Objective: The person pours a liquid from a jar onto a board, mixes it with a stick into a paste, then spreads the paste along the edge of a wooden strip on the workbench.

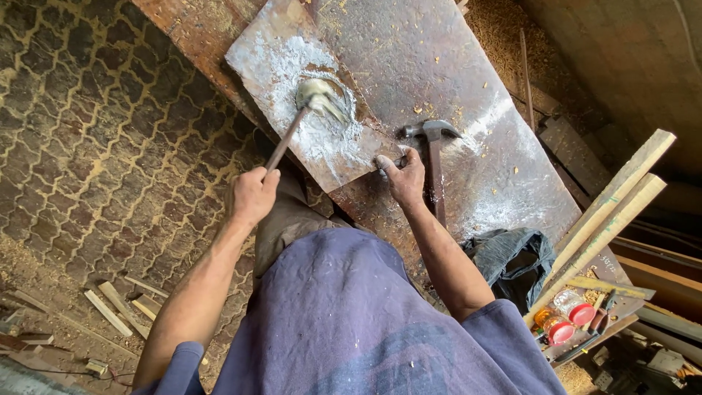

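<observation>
The left hand (252, 196) is closed in a fist around the near end of a thin stick (285, 139), which slants up and to the right, away from the hand. The far end of the stick is buried in a lump of pale grey paste (322, 99), so the paste lies beyond the hand, farther off and a little to the right. That lump sits in a whitish, smeared patch on a flat metal sheet (292, 44) whose near corner points back toward the person. The right hand (404, 175) rests at this near edge of the sheet, fingers curled and the thumb pressing down on the corner; it grips nothing else that can be seen. Just right of that hand lies a claw hammer (433, 146), its head level with the knuckles and its handle running back alongside the wrist; whether hand and hammer touch cannot be told. Sheet and hammer both lie on a long worn board (504, 168) dusted with white powder and wood shavings. Near the right elbow a dark cloth (512, 260) is bunched on the board, and farther right stand two small jars with red lids (567, 314) beside pale wooden slats (614, 208). To the left, on the patterned floor (95, 146), lie short wood offcuts (121, 307).
</observation>
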